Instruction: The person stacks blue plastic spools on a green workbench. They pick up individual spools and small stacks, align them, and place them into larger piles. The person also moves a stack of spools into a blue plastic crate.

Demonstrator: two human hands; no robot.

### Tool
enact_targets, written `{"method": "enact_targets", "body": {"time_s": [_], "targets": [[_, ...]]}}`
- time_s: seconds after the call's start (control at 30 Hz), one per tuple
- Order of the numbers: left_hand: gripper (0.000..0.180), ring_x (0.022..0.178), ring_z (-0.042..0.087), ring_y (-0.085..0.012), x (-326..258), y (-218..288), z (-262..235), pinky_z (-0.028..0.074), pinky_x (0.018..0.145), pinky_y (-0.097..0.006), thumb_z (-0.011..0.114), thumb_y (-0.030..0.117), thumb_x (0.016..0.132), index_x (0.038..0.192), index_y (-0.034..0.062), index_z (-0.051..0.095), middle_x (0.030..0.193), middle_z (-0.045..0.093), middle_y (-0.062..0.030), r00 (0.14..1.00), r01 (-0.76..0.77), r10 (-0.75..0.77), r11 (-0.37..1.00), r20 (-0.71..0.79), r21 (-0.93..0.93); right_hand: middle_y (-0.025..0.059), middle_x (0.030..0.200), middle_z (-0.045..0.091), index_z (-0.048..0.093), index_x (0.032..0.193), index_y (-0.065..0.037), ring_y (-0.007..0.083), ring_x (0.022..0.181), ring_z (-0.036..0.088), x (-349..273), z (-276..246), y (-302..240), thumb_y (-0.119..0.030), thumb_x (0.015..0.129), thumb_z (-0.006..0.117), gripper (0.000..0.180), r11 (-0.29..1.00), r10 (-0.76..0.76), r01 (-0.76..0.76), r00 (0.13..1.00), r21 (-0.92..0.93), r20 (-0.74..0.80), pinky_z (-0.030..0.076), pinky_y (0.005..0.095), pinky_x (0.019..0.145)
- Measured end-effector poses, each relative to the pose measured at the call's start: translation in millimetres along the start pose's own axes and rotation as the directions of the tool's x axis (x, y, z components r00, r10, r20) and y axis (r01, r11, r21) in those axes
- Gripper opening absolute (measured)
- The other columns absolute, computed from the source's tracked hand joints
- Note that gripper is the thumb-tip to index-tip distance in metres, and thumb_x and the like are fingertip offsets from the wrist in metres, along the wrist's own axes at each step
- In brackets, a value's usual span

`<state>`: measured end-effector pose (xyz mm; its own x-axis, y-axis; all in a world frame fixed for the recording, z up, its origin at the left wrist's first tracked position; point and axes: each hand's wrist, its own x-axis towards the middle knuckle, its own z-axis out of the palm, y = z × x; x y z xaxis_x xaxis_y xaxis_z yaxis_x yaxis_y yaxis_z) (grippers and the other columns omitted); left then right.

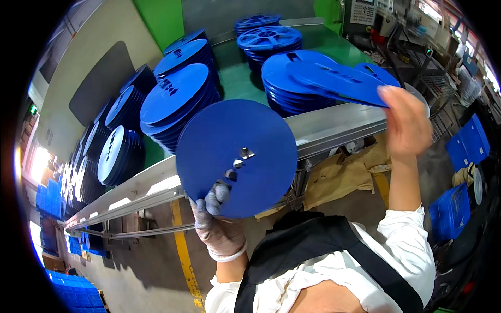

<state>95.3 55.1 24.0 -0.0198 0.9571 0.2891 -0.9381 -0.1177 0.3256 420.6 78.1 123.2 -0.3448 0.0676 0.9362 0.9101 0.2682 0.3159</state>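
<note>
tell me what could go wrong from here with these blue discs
The right hand grips the tilted disc only near one edge, so it could slip or scrape the stack beside it. The gloved left hand holds the front disc near its lower edge, so that one might tip or drop. The pile just left of it looks uneven; a bump could shift it.

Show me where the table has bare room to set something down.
Bare green tabletop shows between the left disc stacks and the front-right stack, with another patch right of the spoked reels. The left end is crowded, and the right hand holds a blue disc over the front-right stack.
</note>
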Motion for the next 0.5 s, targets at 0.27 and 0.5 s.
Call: {"method": "enact_targets", "body": {"time_s": [0.27,0.5], "targets": [[0.066,0.091,0.059,-0.0224,5.1,-46.7,53.1,0.050,0.093,-0.041,0.061,0.017,0.091,0.148,0.0124,0.030,0.096,0.060,-0.0067,0.937,0.343,-0.349,0.931,0.027,0.127,0.0167,0.101,0.068,0.068,0.096,-0.005,0.0259,0.088,0.067,-42.1,-48.2,2.2,-0.004,0.081,0.069,0.015,0.930,0.216,-0.176,0.972,0.323,-0.092,0.054,0.0326,0.077],[0.069,0.084,0.058,-0.0175,5.6,-83.2,55.9,0.051,0.084,-0.037,0.064,0.035,0.091,0.146,0.0109,0.031,0.089,0.058,-0.0048,0.802,0.592,-0.595,0.779,-0.059,0.206,0.0169,0.121,0.061,0.064,0.094,-0.006,0.0234,0.109,0.059,-85.6,-43.9,22.5,-0.004,0.084,0.068,0.011,0.464,0.455,-0.464,0.855,0.755,0.247,0.047,0.0322,0.092]]}}
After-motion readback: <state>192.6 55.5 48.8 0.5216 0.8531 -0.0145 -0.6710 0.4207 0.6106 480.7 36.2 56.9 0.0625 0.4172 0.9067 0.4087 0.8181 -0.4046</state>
